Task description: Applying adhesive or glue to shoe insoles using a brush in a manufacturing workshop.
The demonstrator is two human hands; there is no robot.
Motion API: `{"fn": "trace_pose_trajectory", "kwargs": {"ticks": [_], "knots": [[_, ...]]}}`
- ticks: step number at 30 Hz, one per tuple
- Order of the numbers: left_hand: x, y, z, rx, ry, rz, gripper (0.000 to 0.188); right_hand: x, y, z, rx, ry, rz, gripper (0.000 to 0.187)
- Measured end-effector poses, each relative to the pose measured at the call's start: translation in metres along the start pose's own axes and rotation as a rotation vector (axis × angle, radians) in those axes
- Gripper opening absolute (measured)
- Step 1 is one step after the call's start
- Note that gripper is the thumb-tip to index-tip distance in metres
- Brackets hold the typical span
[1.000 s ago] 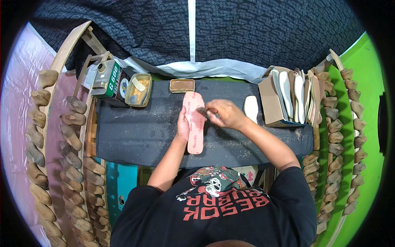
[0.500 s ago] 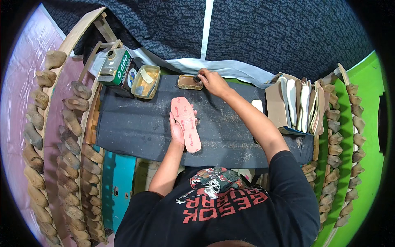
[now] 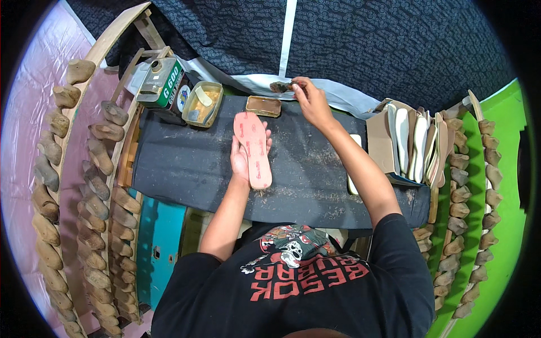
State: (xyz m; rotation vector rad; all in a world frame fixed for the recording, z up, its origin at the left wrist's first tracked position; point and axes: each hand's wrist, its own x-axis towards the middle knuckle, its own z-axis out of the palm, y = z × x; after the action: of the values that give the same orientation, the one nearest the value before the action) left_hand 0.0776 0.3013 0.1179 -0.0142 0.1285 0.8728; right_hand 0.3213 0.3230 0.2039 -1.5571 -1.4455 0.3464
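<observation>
A pink shoe insole [image 3: 255, 147] with red printing lies along my left hand [image 3: 239, 162], whose palm and fingers support it from beneath and at its edges. Pinched in my right hand [image 3: 314, 105] is a short, dark, crusted brush [image 3: 279, 87], its bristle end pointing left. It is raised beyond the far edge of the table, apart from the insole. Between the hands, at the back, stands a small rectangular tin [image 3: 262, 114] with a brown substance inside.
Left of the tin are a yellowish tub [image 3: 195, 122] holding flat scrapers and a metal can [image 3: 155, 83]. A cardboard box [image 3: 382, 143] of upright insoles stands right; a white insole [image 3: 353, 180] lies partly behind my right forearm. Racks of wooden shoe lasts [image 3: 100, 156] flank the dark-covered table [image 3: 186, 169].
My right hand has lifted the brush out of the tin, up and to the right. My left hand has shifted the insole slightly away from me and left.
</observation>
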Motion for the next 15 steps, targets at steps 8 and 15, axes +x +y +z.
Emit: {"fn": "trace_pose_trajectory", "kwargs": {"ticks": [8,15], "knots": [[0.043,-0.004,0.020,0.202,-0.171,-0.057,0.071,-0.057,-0.089,-0.050,0.273,-0.015,-0.027,0.022],[0.066,-0.025,0.065,0.213,-0.262,-0.069,0.073,-0.090,-0.113,-0.065,-0.133,-0.219,-0.496,0.021]]}}
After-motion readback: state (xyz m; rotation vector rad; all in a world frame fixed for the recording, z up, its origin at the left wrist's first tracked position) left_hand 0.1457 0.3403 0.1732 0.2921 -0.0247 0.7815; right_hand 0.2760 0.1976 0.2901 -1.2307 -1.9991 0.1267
